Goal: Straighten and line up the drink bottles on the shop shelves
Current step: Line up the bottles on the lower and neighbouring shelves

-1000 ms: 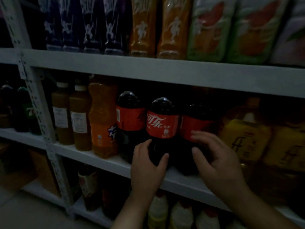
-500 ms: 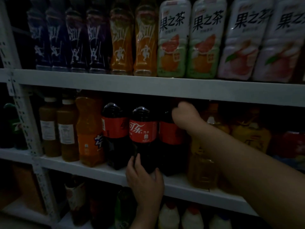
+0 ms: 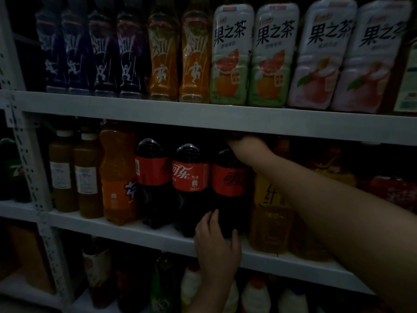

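Above, right hand point(image 3: 247, 148) grips cola bottle point(image 3: 228, 180) top; left hand point(image 3: 217, 243) cups base.

I've got one head view only, close in, facing the middle shelf point(image 3: 135, 232), angled slightly down.

A second ago we saw both hands low at the foot of the cola bottles; since then the right hand point(image 3: 246, 146) has risen to close over the top of the right cola bottle point(image 3: 228, 213), just under the upper shelf point(image 3: 203, 118). The left hand point(image 3: 216, 247) has slid from the base of the middle cola bottle point(image 3: 190, 199) to wrap the base of the right one. That bottle's red label point(image 3: 230, 180), plain half a second ago, now shows us white script.
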`<state>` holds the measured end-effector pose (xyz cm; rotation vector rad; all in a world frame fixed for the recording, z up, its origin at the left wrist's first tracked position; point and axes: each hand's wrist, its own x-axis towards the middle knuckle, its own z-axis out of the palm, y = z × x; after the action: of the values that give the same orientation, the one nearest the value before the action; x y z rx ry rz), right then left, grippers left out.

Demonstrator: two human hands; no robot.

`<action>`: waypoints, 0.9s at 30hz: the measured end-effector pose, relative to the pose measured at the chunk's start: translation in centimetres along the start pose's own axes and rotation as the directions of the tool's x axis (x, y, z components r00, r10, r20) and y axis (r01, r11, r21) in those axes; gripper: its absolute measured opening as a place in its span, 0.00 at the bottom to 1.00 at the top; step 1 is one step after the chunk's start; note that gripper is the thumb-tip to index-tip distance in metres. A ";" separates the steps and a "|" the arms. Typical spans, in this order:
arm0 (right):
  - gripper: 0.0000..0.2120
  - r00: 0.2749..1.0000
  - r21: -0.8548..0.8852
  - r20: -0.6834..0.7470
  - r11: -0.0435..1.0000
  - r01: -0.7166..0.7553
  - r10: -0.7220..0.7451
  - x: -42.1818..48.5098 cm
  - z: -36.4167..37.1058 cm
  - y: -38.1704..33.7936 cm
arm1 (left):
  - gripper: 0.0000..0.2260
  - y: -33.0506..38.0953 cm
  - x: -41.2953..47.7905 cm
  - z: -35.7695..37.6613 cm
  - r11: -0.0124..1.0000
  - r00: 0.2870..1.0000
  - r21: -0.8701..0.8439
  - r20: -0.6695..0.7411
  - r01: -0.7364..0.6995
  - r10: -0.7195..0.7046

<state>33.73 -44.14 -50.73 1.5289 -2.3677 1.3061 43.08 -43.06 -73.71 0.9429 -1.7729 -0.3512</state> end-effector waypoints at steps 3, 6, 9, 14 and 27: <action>0.24 0.999 0.006 -0.027 0.999 0.039 -0.039 0.2 0.4 0.0 | 0.31 0.2 -0.5 0.5 1.000 0.999 0.010 0.046 0.024 -0.024; 0.17 1.000 -0.017 0.021 1.000 -0.004 0.005 0.0 0.3 -0.3 | 0.37 0.6 -0.7 0.9 0.998 0.993 0.024 0.099 0.063 -0.065; 0.15 0.992 -0.043 0.127 0.999 -0.017 0.022 0.0 -0.4 -0.5 | 0.41 1.1 -0.6 1.6 0.994 0.983 0.077 0.163 0.076 -0.088; 0.18 0.996 -0.074 0.087 0.997 0.001 0.005 -0.1 -0.6 0.3 | 0.44 0.9 -0.6 2.3 0.991 0.971 0.112 0.219 0.073 -0.096; 0.23 0.999 -0.148 -0.053 0.989 -0.017 0.009 -0.6 0.8 0.2 | 0.44 0.1 0.5 1.8 0.989 0.965 0.087 0.226 0.120 -0.137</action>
<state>34.17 -44.18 -51.61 1.4235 -2.3863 1.1281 41.34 -43.72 -74.07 1.1083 -1.9509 -0.4997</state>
